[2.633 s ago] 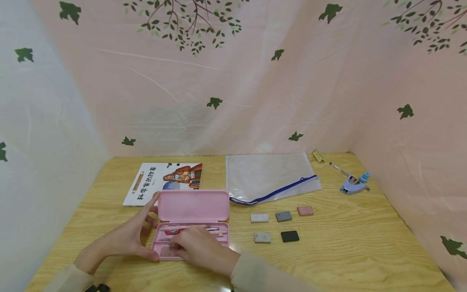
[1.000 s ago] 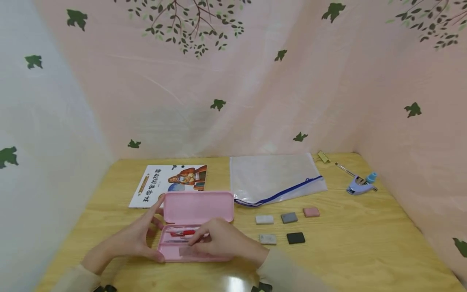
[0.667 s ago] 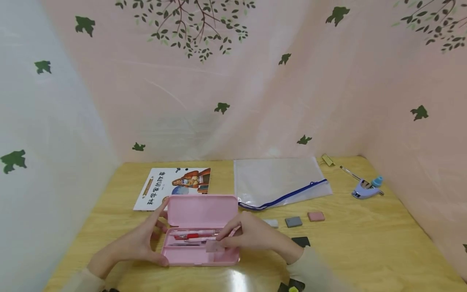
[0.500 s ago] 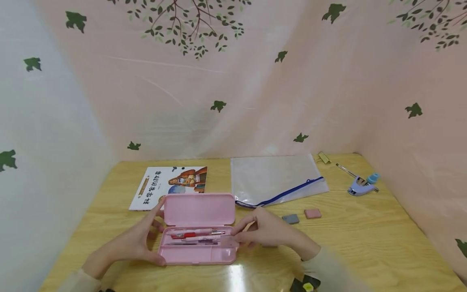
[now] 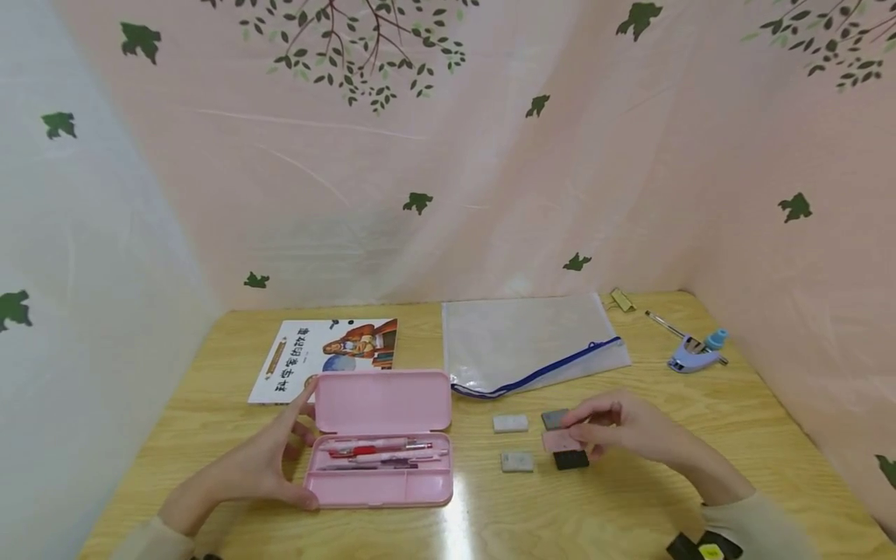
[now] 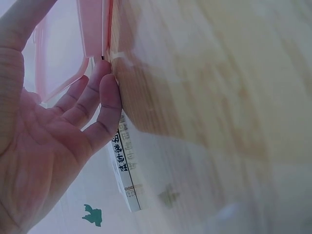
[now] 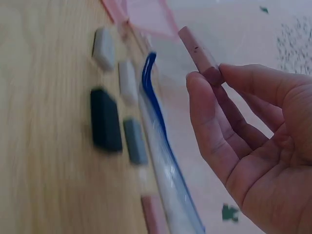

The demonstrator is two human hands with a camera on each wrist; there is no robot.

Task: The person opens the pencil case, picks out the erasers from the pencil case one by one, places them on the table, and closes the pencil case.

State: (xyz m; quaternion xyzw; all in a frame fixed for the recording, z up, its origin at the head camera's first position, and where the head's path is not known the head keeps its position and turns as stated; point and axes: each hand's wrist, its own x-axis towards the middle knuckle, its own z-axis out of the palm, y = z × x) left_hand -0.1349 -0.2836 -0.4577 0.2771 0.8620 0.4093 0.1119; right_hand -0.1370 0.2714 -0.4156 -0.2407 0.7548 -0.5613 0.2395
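My right hand (image 5: pixel 637 428) pinches a pale pink eraser (image 5: pixel 562 441) between thumb and fingertips. In the right wrist view this eraser (image 7: pixel 197 51) is lifted off the table. Below and beside it lie a black eraser (image 5: pixel 571 460) and a grey eraser (image 5: pixel 554 419). A darker pink eraser (image 7: pixel 153 214) shows in the right wrist view; my right hand hides it from the head view. On the left, my left hand (image 5: pixel 255 463) spreads along the end of an open pink pencil case (image 5: pixel 357 488), thumb at its front corner, index finger by the lid (image 5: pixel 381 400).
Two pale erasers, one white (image 5: pixel 510 423) and one greyish (image 5: pixel 516 462), lie right of the case. Several pens (image 5: pixel 381 451) fill its back compartment. Behind are a booklet (image 5: pixel 280 365), a clear zip pouch (image 5: pixel 518 334), a binder clip (image 5: pixel 621 300) and a purple holder (image 5: pixel 689 360).
My right hand has drawn the pale pink eraser out of the pencil case and carried it right, over the other erasers. My left hand stays at the case.
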